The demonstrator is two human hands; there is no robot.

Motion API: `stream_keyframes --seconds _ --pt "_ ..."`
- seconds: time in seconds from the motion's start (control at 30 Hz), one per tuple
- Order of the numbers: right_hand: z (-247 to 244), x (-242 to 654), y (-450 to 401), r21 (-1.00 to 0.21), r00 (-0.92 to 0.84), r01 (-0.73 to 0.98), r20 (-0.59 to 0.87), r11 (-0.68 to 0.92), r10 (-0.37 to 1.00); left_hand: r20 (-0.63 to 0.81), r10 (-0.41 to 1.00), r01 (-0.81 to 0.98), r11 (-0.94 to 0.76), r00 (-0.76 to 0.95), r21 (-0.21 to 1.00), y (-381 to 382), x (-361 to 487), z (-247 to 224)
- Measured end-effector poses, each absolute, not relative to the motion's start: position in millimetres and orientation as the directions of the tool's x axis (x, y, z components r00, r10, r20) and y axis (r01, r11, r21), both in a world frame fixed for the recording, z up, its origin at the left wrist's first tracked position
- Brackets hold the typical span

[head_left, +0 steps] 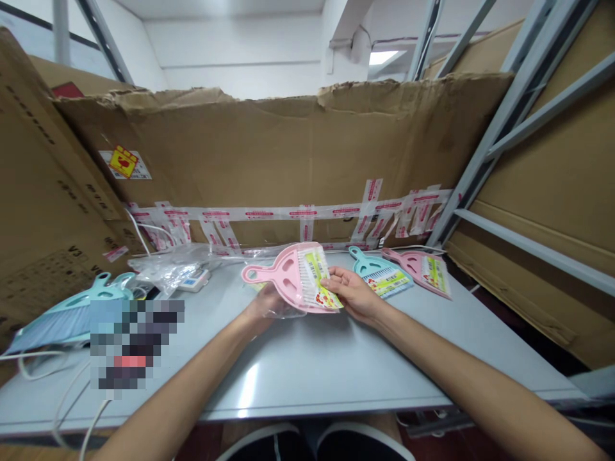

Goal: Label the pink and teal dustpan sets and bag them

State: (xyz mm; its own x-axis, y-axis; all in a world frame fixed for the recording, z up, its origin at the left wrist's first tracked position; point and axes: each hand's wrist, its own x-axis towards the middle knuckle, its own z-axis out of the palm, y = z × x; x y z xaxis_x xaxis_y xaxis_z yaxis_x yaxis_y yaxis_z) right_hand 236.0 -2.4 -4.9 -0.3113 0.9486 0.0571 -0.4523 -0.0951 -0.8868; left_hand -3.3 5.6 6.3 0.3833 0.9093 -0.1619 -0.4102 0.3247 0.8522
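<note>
A pink dustpan (283,272) with a white-bristled brush nested in it is held up over the table, its looped handle pointing left. My right hand (353,293) is closed on its right edge, thumb over the yellow-green label card (319,278). At its underside is my left hand (266,302), closed against the set with its fingers mostly hidden behind it. Clear plastic film (286,314) wraps loosely around the left hand and the pan's lower edge. To the right lie a turquoise dustpan set (384,278) and another pink set (425,267), both with label cards.
A larger turquoise dustpan and brush (72,310) lie at the left, by crumpled clear plastic bags (168,266), a white device (195,280) and white cables (91,416). Taped cardboard (288,153) walls the back of the grey table (336,378). Metal shelf posts (490,147) stand right.
</note>
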Motion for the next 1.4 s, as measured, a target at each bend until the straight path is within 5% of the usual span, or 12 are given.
stream_keyframes --seconds 0.33,0.67,0.87,1.1,1.4 --pt "-16 244 12 -0.897 -0.129 -0.442 0.052 -0.011 0.99 -0.143 0.976 -0.759 0.217 0.164 0.614 17 -45 29" --pt "-19 240 10 -0.925 -0.092 -0.381 0.039 0.0 0.995 0.013 0.994 -0.497 0.044 0.111 0.867 16 -27 12" --pt "-21 233 10 -0.925 -0.043 -0.377 0.068 0.047 0.997 0.053 0.993 -0.493 0.007 0.108 0.87 12 -22 14" --pt "-23 226 9 -0.923 0.011 -0.373 0.094 0.091 0.996 -0.102 0.98 -0.538 0.179 0.17 0.824 5 -4 2" --pt "-9 227 -1 -0.942 -0.204 -0.336 0.092 0.019 0.975 -0.018 0.995 -0.512 0.067 0.1 0.856 6 -3 7"
